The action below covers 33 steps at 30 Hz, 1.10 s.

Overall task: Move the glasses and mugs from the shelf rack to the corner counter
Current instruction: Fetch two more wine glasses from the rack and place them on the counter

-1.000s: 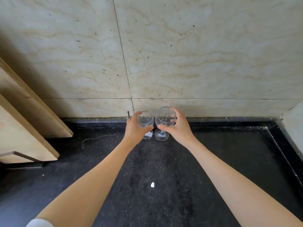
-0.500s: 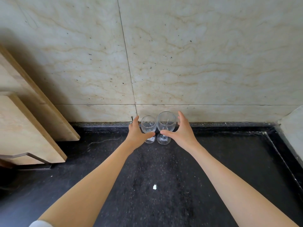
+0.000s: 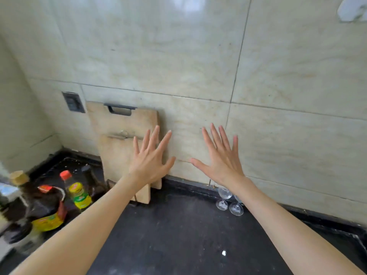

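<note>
The right forearm (image 3: 264, 211) hides the bowls of both wine glasses (image 3: 228, 201); bottles (image 3: 49, 207) blur.

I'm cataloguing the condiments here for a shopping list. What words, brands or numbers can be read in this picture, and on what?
No text is legible.
Small red-capped bottle with yellow-green label: print blurred, unreadable.
Large dark bottle with yellow and red label: print blurred, unreadable.
Dark wall socket plate: no readable marking.
Two clear stemmed wine glasses, two wooden cutting boards: no text visible.
</note>
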{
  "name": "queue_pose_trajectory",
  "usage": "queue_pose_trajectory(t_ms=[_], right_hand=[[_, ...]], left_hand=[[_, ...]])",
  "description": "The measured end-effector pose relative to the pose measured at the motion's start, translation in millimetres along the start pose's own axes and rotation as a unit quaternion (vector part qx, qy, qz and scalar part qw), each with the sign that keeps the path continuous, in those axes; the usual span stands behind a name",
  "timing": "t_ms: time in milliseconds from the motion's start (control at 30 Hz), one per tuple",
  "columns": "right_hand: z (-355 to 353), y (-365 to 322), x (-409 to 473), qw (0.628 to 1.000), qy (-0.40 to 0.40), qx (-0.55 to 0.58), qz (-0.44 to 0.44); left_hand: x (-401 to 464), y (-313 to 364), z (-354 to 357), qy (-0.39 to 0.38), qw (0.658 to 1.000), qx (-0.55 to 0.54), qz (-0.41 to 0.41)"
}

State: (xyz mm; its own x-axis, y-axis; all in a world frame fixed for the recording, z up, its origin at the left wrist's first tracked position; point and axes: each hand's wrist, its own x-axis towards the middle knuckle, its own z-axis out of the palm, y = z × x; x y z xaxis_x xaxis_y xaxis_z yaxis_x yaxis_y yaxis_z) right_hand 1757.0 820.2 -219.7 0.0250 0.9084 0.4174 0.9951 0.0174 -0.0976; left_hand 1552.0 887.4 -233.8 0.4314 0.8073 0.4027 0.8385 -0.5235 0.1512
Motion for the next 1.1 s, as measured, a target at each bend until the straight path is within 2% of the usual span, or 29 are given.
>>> queue_pose_trajectory(t_ms=[233, 467, 767, 933, 1100], right_hand=[[-48, -211, -11, 0.982, 0.058, 0.034, -0.174], [-99, -440, -103, 0.926, 0.085, 0.125, -0.346], [-162, -710, -264, 0.805, 0.095, 0.240, -0.534], [-193, -832, -345, 0.735, 0.096, 0.279, -0.611], [-219, -945, -408, 0.679, 0.085, 0.315, -0.657]], left_hand=[[-163, -114, -168, 0.092, 0.979, 0.145, -0.113], [-399, -188, -317, 0.124, 0.925, 0.244, -0.265], [-694, -202, -473, 0.125, 0.793, 0.344, -0.488], [-813, -205, -530, 0.126, 0.722, 0.386, -0.560], [-914, -228, -582, 0.113, 0.651, 0.408, -0.629]])
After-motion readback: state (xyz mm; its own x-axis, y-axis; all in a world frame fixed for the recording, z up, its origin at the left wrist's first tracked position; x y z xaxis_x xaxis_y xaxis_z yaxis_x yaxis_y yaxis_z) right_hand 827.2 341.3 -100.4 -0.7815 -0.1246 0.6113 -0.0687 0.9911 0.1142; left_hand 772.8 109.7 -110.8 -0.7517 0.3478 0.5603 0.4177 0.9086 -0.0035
